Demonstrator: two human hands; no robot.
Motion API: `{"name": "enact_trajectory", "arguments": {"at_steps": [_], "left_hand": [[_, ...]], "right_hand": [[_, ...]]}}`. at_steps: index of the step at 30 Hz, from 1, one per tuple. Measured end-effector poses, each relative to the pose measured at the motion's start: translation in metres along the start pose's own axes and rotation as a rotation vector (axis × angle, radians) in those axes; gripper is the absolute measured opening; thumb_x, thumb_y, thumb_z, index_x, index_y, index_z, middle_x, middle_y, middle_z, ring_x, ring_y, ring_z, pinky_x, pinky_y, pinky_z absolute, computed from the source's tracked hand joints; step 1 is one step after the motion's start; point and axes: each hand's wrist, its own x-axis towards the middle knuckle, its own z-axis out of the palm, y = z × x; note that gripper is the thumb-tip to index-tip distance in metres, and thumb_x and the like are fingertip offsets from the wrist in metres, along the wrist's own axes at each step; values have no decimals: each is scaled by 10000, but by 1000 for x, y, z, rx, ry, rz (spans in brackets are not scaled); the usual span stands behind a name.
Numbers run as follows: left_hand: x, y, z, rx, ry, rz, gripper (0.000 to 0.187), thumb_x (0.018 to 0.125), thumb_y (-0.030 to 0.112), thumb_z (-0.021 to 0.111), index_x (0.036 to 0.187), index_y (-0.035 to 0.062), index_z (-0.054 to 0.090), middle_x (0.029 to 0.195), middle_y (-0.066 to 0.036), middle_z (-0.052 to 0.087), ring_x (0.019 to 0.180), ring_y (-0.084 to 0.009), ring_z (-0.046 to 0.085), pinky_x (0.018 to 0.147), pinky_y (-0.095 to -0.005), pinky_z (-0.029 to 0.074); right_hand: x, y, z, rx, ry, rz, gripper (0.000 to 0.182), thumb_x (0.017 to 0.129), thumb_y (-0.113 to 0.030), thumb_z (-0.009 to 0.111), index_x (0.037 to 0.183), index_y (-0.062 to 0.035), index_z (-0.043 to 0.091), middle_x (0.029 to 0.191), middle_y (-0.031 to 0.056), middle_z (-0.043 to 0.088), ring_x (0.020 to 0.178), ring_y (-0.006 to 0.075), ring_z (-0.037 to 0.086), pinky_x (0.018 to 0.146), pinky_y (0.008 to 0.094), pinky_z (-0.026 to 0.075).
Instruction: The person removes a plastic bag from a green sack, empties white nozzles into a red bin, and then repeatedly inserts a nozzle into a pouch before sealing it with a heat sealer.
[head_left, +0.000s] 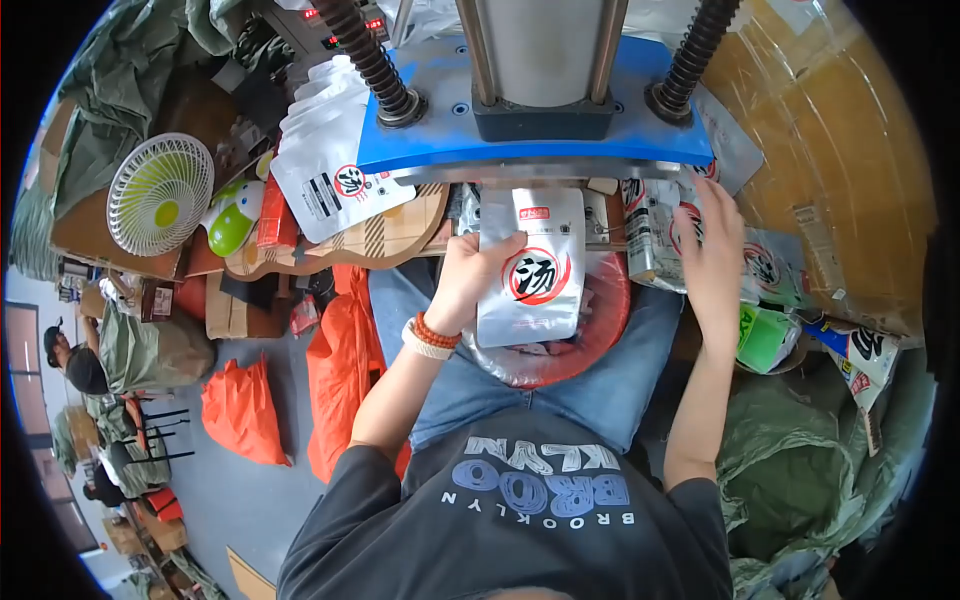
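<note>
A silver foil pouch (545, 215) with a black character in a red ring is pinched at its left edge by my left hand (470, 272), thumb on top. Its far end lies at the front edge of the blue press (540, 140), and its near end hangs over a red basin (622, 305) on the lap. My right hand (712, 245) is open, fingers stretched out beside a stack of silver pouches (652, 245) right of the press. Its fingertips reach close to the press plate's right corner.
More pouches (330, 165) lie fanned on a wooden board (400, 225) at the left, near a small white fan (160, 195). A large cardboard box (830, 150) stands at the right, above a green sack (790, 450). Orange bags (245, 410) rest on the floor. Spring posts (690, 65) rise from the press.
</note>
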Motion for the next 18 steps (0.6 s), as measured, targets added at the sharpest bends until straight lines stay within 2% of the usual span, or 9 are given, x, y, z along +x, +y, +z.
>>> {"name": "enact_trajectory", "arguments": {"at_steps": [4, 6, 7, 8, 9, 10, 12, 16, 18], "left_hand": [[7, -1, -5, -46, -4, -38, 151, 885, 58, 621, 1001, -26, 666, 888, -69, 698, 758, -119, 660, 657, -252, 540], [8, 9, -26, 489, -68, 130, 225, 858, 160, 690, 994, -18, 667, 832, -54, 692, 722, -130, 641, 663, -262, 515], [16, 7, -42, 337, 63, 296, 381, 834, 243, 720, 1088, -23, 624, 841, -52, 679, 760, -122, 623, 699, -281, 499], [28, 17, -71, 492, 215, 299, 525, 820, 281, 723, 1208, -23, 542, 1014, -134, 654, 901, -190, 621, 798, -330, 485], [27, 39, -86, 1190, 533, 731, 689, 822, 406, 692, 1317, -10, 455, 1315, -210, 503, 1185, -314, 503, 967, -469, 403], [34, 31, -110, 1746, 739, 660, 832, 811, 568, 622, 1393, 25, 378, 1491, -180, 311, 1384, -383, 252, 1063, -608, 224], [36, 1, -156, 1789, 386, 661, 911, 774, 696, 546, 1418, 75, 371, 1539, -115, 250, 1441, -350, 125, 1050, -690, 129], [-19, -5, -151, 1468, 301, 795, 432, 784, 219, 739, 1183, 91, 633, 1136, -114, 662, 1039, -227, 649, 854, -324, 509], [-32, -1, -138, 1166, 359, 794, 201, 781, 53, 708, 981, 29, 708, 885, -96, 717, 794, -175, 700, 694, -257, 520]], "right_hand": [[0, 39, 44, -4, -235, 115, 310, 857, -94, 594, 1161, -62, 542, 1113, 186, 590, 1015, 406, 550, 860, 445, 441], [-13, 31, 40, -71, -225, 55, 250, 844, -80, 607, 1084, -34, 553, 1057, 178, 598, 974, 406, 564, 790, 432, 464], [-14, 35, 38, -39, -223, 51, 241, 841, -81, 611, 1072, -32, 563, 1030, 178, 599, 935, 390, 577, 762, 423, 469], [-17, 36, 35, -7, -224, 49, 232, 838, -81, 615, 1060, -30, 572, 1003, 179, 600, 895, 375, 589, 733, 413, 474], [-20, 32, 27, 88, -219, 120, 170, 873, -106, 615, 1018, -22, 587, 951, 129, 617, 795, 260, 606, 707, 354, 472], [-24, 27, 20, 94, -222, 114, 170, 873, -106, 615, 1018, -22, 587, 951, 129, 617, 795, 260, 606, 707, 354, 472], [-34, 17, 10, 386, -26, 380, 170, 911, -122, 609, 1040, -18, 571, 937, 58, 607, 735, 135, 552, 686, 273, 456], [-54, -25, -17, 1020, 105, 232, 198, 901, -37, 566, 1089, -25, 508, 1018, 83, 597, 746, 84, 512, 695, 207, 431], [-56, -53, -33, 990, 133, 172, 196, 884, 0, 536, 1076, -19, 497, 1052, 133, 595, 757, 93, 519, 690, 205, 433]]}}
